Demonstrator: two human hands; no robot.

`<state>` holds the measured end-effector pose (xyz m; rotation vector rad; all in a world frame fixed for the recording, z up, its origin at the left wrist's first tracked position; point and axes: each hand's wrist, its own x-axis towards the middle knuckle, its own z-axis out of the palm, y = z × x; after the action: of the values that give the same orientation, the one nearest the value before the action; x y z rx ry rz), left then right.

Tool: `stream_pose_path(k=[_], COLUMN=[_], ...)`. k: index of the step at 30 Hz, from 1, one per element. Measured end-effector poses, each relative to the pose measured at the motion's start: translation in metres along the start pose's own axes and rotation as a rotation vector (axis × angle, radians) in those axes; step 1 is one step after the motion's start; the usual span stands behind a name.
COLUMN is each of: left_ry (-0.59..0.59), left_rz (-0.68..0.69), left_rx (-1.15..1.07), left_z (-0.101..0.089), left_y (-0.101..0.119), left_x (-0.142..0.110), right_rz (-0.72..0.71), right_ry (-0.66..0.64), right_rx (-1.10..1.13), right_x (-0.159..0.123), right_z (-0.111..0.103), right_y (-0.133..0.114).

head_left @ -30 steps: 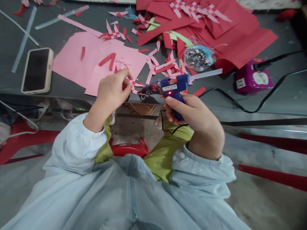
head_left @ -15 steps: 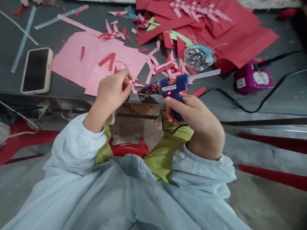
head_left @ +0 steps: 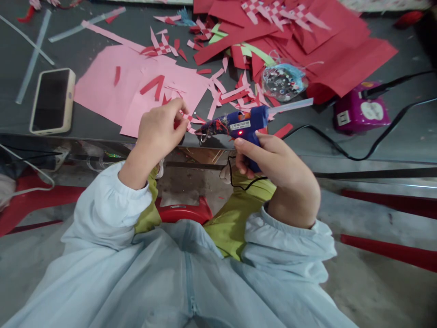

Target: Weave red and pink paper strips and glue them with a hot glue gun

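My left hand (head_left: 162,130) pinches a small woven piece of pink and red paper strips (head_left: 189,119) at the table's front edge. My fingers cover part of it. My right hand (head_left: 269,155) is wrapped around the handle of a blue hot glue gun (head_left: 251,122) with its red light lit. The gun's nozzle points left and meets the strip ends beside my left fingertips; whether it touches them I cannot tell. A clear glue stick (head_left: 290,106) juts out of the gun's back. Pink paper sheets (head_left: 102,86) lie just beyond my left hand.
A phone (head_left: 51,100) lies at the left. Red paper sheets (head_left: 341,59), cut strips (head_left: 235,93) and a clear bag of small eyes (head_left: 284,83) cover the middle and right. A black cord (head_left: 336,145) runs past a purple power adapter (head_left: 362,109).
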<state>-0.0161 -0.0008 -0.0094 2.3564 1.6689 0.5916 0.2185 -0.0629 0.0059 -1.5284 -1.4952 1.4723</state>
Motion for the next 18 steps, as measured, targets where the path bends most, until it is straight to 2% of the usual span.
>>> stream_pose_path(k=[12,18], left_ry=[0.0,-0.005], left_rz=[0.001,-0.007], left_rx=[0.009,0.017], left_z=[-0.0018,-0.0022], left_y=[0.0005,0.0012], left_x=[-0.0002,-0.0005], right_rz=[0.044,0.06], right_ry=[0.035,0.031], right_rx=[0.059,0.098], right_x=[0.0017,0.0009], right_z=[0.0046,0.0], right_y=[0.0021,0.003])
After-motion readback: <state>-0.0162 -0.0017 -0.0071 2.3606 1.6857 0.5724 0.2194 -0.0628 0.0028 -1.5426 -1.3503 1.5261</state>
